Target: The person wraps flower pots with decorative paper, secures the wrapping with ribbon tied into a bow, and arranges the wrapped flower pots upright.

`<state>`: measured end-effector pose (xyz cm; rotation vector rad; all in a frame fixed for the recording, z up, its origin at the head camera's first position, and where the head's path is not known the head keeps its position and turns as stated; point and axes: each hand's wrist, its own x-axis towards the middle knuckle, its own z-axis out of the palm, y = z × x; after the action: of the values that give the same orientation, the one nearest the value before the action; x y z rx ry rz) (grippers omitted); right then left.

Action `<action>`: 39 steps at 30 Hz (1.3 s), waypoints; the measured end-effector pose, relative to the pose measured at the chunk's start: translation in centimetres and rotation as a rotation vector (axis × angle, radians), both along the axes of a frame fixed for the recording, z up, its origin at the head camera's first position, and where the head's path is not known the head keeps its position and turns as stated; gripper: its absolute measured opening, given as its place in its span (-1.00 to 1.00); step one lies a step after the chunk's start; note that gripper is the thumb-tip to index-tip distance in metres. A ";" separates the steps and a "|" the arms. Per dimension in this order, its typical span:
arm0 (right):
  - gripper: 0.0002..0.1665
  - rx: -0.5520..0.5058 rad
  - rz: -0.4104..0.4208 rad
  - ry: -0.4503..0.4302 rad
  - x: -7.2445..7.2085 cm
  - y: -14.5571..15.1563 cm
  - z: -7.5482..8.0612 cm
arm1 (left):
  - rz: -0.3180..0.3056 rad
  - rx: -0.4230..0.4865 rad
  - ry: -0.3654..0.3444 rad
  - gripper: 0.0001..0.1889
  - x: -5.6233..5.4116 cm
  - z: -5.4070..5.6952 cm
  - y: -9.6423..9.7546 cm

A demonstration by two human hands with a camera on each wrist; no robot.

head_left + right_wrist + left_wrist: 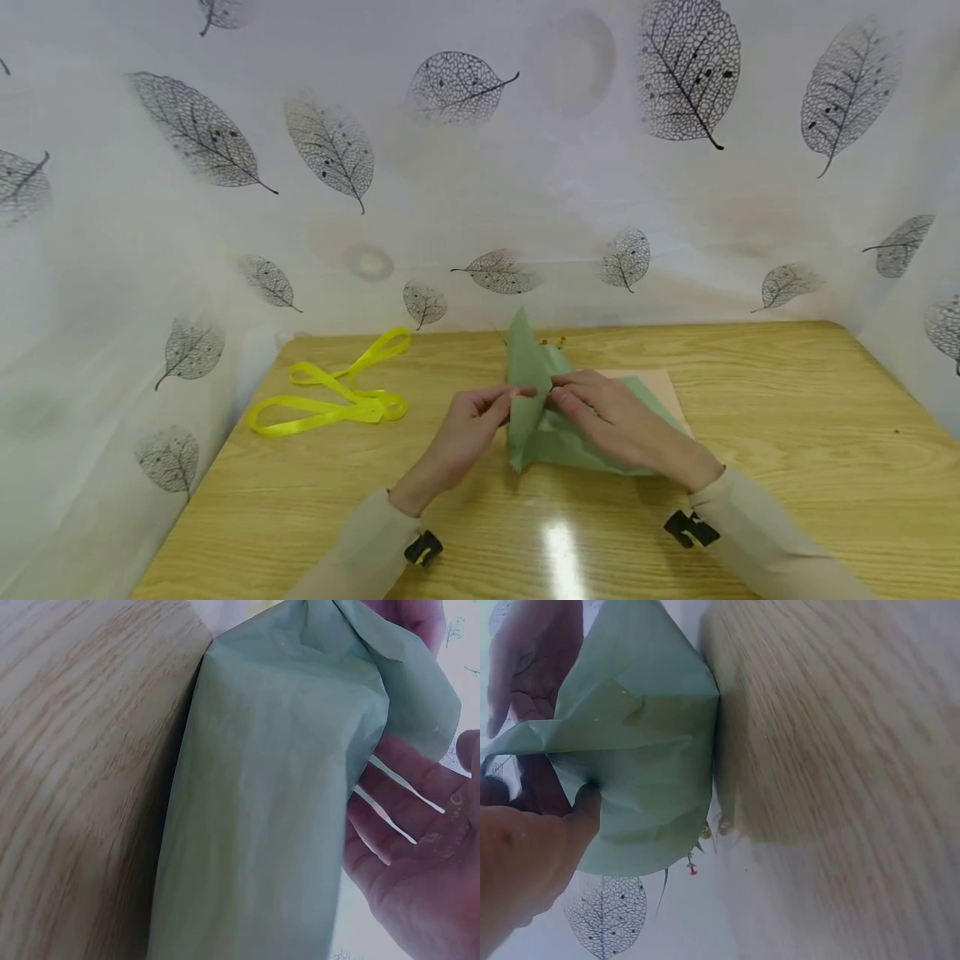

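Observation:
A sheet of green wrapping paper point(527, 383) stands partly folded on the table, with one tall flap raised. My left hand point(465, 429) pinches the flap's edge; the left wrist view shows its thumb point(589, 801) pressed on the creased paper. On the other side, my right hand point(626, 425) lies against the folded paper. Its fingers point(409, 802) look fairly straight in the right wrist view, their tips partly behind the paper. Small red flower heads point(692, 868) on thin stems poke out at the far end of the wrap, whose contents are otherwise hidden.
A beige sheet point(663, 387) shows from under the paper at the right. Looped yellow ribbon point(367, 408) lies on the wooden table point(300, 500) to the left. Behind the table hangs a pale cloth point(375, 250) printed with dark leaves.

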<state>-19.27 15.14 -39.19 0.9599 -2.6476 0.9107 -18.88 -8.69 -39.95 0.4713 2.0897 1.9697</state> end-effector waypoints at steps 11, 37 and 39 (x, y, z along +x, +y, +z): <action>-0.47 -0.093 -0.021 -0.038 -0.3 -0.3 0.0 | 0.016 -0.286 0.285 -0.65 -0.2 -1.1 0.4; -0.63 -0.140 -0.092 -0.107 -0.3 -0.6 0.1 | 0.017 -0.342 0.391 -0.64 -0.2 -1.0 1.0; -0.59 -0.139 -0.092 -0.104 -0.3 -0.7 0.2 | 0.015 -0.344 0.396 -0.65 -0.2 -1.0 1.0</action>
<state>-19.60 14.46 -39.02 0.7729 -2.6459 1.1348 -19.04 -7.69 -40.93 0.8268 2.6075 1.5675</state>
